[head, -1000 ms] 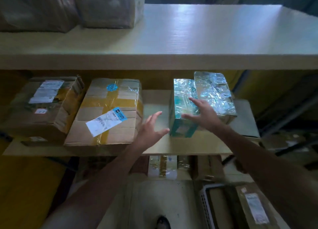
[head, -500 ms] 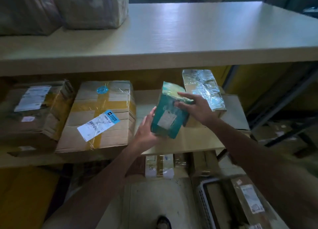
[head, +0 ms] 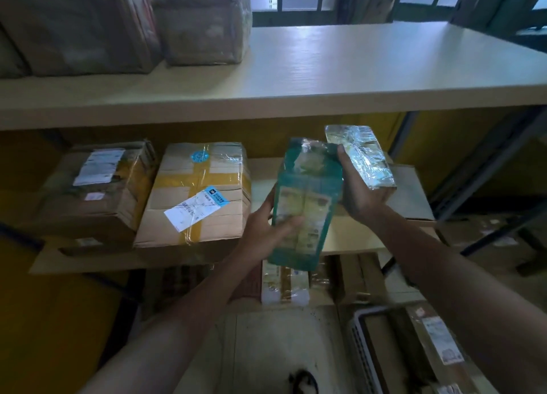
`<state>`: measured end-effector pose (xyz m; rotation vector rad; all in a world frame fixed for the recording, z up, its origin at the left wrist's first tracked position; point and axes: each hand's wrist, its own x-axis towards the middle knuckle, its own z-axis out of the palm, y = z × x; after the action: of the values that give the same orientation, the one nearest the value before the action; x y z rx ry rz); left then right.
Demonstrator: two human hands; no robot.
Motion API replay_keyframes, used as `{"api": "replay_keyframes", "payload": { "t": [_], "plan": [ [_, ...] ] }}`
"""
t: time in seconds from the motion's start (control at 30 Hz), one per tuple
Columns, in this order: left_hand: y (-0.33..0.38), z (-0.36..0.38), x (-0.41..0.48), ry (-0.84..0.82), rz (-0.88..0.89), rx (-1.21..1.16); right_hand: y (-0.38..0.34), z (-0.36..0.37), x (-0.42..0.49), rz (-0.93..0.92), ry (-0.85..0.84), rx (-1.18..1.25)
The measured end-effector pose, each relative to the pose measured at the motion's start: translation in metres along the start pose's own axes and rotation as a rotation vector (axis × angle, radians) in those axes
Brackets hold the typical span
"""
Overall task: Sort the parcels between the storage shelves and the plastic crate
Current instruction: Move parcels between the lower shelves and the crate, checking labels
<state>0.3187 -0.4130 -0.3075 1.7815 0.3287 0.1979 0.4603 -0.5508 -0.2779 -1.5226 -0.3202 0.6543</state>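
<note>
A teal parcel (head: 305,198) wrapped in clear film is held upright in front of the middle shelf (head: 355,239). My left hand (head: 266,228) grips its lower left side, thumb across the front. My right hand (head: 358,192) holds its upper right edge, thumb on top. A foil-shiny wrapped parcel (head: 359,156) lies on the shelf just behind my right hand. The plastic crate (head: 359,343) stands on the floor at lower right with a labelled parcel (head: 435,343) in it.
Two taped cardboard boxes, one with a white-and-blue label (head: 198,192) and one darker (head: 97,186), fill the shelf's left part. Wrapped grey parcels (head: 204,23) sit on the top shelf (head: 355,68). More parcels (head: 284,284) lie on the lower shelf. A shelf post (head: 485,168) runs at right.
Both hands closed on the teal parcel, tipped it off the middle shelf and lifted it toward me; it now hangs upright in front of the shelf edge.
</note>
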Motion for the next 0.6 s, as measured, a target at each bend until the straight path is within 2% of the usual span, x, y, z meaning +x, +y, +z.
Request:
{"api": "replay_keyframes", "payload": {
  "t": [0.1,0.23,0.37,0.6],
  "plan": [
    [0.004,0.004,-0.004,0.011,-0.083,-0.042,0.011,0.001,-0.007,0.06,-0.017,-0.027],
    [0.004,0.002,-0.004,0.086,-0.11,-0.018,0.03,-0.005,-0.009,0.101,-0.094,-0.057],
    [0.003,0.009,-0.002,0.189,-0.161,0.096,0.041,-0.01,-0.012,0.175,-0.196,-0.118],
    [-0.004,0.029,-0.001,0.223,-0.239,0.094,0.049,-0.03,-0.003,0.222,-0.233,-0.071]
  ]
}}
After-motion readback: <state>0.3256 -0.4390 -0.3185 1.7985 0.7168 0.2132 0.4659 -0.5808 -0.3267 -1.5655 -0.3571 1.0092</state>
